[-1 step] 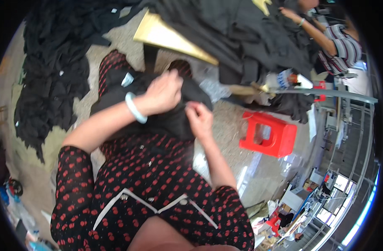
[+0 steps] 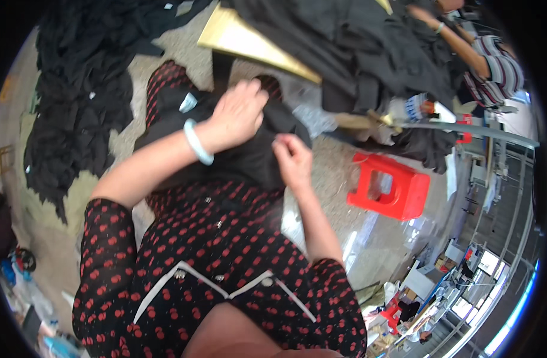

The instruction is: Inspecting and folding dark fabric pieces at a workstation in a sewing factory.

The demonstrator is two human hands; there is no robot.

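Fingers of the left hand point(image 2: 239, 114) press curled into a black garment point(image 2: 249, 156) on the lap. Beside it, the right hand point(image 2: 293, 157) pinches the cloth's edge. A red stool point(image 2: 390, 186) stands nearby on the floor.

Lit brightly and evenly from the windows point(image 2: 494, 280) at lower right. Cast only soft shadows. Bent straight edges strongly toward the black circular rim. Blurred slightly at both hands point(image 2: 240, 113). Lost detail in black fabric point(image 2: 76, 119).

left hand point(image 2: 237, 113) fingertips buried in black garment point(image 2: 243, 158), grip unclear. right hand point(image 2: 292, 156) pinch too small to tell. co-worker's arm point(image 2: 464, 48) cut off by the rim, blurred.
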